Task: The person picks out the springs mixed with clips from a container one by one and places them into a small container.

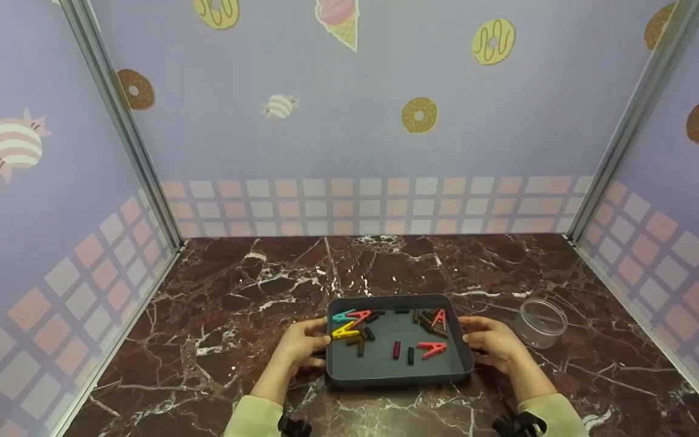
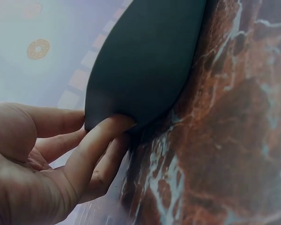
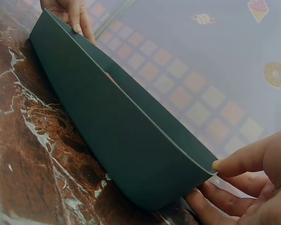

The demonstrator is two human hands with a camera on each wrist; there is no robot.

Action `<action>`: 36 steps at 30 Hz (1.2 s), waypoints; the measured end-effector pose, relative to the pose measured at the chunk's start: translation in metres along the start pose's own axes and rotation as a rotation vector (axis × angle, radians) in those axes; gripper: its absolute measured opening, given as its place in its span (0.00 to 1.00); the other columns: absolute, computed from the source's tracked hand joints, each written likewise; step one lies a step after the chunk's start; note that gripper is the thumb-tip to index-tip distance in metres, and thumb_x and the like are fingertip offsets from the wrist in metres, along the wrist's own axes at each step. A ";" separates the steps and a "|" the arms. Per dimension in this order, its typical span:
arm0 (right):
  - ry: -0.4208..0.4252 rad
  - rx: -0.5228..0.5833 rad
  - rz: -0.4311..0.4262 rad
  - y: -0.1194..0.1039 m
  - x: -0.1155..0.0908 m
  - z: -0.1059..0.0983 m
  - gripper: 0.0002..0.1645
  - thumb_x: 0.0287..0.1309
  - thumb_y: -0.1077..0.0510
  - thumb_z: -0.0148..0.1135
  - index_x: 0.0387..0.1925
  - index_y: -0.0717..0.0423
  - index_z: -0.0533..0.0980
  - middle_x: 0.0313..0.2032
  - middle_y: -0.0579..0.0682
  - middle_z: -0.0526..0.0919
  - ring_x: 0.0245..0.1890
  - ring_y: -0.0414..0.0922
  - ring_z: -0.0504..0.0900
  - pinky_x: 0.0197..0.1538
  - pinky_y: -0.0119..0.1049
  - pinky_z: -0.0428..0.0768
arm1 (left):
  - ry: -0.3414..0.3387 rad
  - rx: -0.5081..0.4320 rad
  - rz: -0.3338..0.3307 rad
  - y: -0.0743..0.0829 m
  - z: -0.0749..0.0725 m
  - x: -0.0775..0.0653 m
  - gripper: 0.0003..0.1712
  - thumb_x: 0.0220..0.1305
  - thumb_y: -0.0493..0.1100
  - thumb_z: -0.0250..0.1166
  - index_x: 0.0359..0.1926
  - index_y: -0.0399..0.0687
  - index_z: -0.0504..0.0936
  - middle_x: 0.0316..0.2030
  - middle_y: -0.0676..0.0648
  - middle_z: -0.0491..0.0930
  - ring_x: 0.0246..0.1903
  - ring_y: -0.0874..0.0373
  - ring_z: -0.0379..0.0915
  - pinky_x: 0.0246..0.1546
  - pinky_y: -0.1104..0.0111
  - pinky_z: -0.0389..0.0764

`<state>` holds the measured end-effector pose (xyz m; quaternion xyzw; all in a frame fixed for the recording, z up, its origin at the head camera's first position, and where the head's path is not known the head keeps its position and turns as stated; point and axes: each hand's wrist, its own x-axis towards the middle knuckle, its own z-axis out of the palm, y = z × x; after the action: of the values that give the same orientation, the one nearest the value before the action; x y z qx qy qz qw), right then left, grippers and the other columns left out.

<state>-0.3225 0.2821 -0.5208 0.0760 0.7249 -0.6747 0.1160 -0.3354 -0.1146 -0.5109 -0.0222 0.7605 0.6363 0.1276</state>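
I'm pinching a dark grey, shallow rectangular tray at twelve o'clock before me, my left hand gripping its nine-o'clock side, my right hand its three; a turquoise plastic A-shaped clip is lying inside at ten.

A clear round jar stood toward the right of the dark red bench, whose marbled top was streaked with white veins. Lilac walls rose behind and on both sides, printed with doughnuts, striped sweets and an ice-cream cone. Pink and pale squares banded their lower part, and grey metal posts marked the back corners.
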 end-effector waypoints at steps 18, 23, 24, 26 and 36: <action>-0.003 -0.008 -0.006 0.002 -0.002 0.002 0.36 0.61 0.70 0.59 0.71 0.69 0.65 0.54 0.59 0.82 0.42 0.44 0.86 0.43 0.40 0.88 | 0.006 -0.026 0.011 -0.003 0.000 -0.002 0.30 0.71 0.30 0.60 0.73 0.36 0.69 0.45 0.37 0.79 0.36 0.53 0.85 0.27 0.63 0.91; 0.003 -0.018 0.007 -0.002 -0.003 0.001 0.37 0.61 0.70 0.60 0.72 0.68 0.64 0.47 0.54 0.86 0.40 0.44 0.87 0.43 0.40 0.88 | 0.014 0.013 0.018 0.000 0.003 -0.001 0.30 0.72 0.32 0.60 0.73 0.37 0.70 0.47 0.35 0.79 0.36 0.52 0.85 0.27 0.63 0.91; 0.006 -0.016 0.009 -0.003 -0.003 0.000 0.37 0.61 0.70 0.60 0.72 0.68 0.65 0.45 0.53 0.86 0.40 0.43 0.87 0.43 0.40 0.88 | 0.017 0.017 0.016 0.001 0.004 -0.001 0.30 0.72 0.32 0.60 0.73 0.38 0.70 0.47 0.35 0.79 0.36 0.52 0.85 0.27 0.63 0.90; 0.008 -0.013 0.011 -0.004 -0.003 0.000 0.37 0.60 0.70 0.60 0.72 0.68 0.64 0.43 0.51 0.87 0.39 0.43 0.87 0.42 0.40 0.88 | 0.015 0.026 0.017 0.003 0.005 -0.001 0.30 0.73 0.33 0.61 0.73 0.38 0.70 0.47 0.36 0.79 0.36 0.52 0.85 0.27 0.63 0.90; -0.001 -0.004 0.001 -0.004 -0.004 0.001 0.36 0.60 0.71 0.60 0.70 0.69 0.65 0.42 0.51 0.87 0.39 0.43 0.87 0.42 0.39 0.88 | 0.001 -0.003 0.003 -0.001 0.001 0.001 0.33 0.69 0.31 0.64 0.73 0.38 0.70 0.52 0.30 0.81 0.38 0.48 0.88 0.30 0.60 0.92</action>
<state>-0.3198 0.2810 -0.5162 0.0756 0.7263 -0.6731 0.1170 -0.3360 -0.1139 -0.5120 -0.0212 0.7598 0.6374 0.1264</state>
